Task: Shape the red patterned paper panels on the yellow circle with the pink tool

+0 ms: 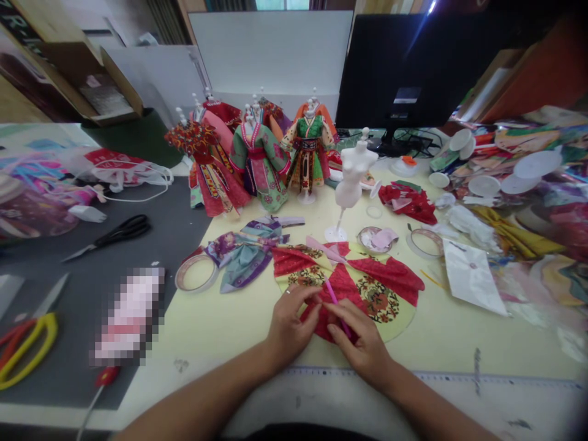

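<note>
A round, fan-like piece of doll clothing (349,278), with red panels and flowered yellow-green panels, lies spread on the table in front of me. At its near edge my left hand (294,321) pinches the red cloth between thumb and fingers. My right hand (362,346) is closed around a slim pink pen-like stick (331,290), which slants up over the red cloth. Both hands are close together, and the fingertips partly hide the cloth between them. A pale pink strip (321,248) lies across the garment's far side.
Dressed doll forms (260,153) stand at the back beside a bare white mannequin (351,174). Tape rolls (196,274) and a blue-purple doll garment (250,251) lie nearby. Black scissors (114,236) and yellow-handled scissors (32,349) are left. Fabric piles (519,226) fill the right.
</note>
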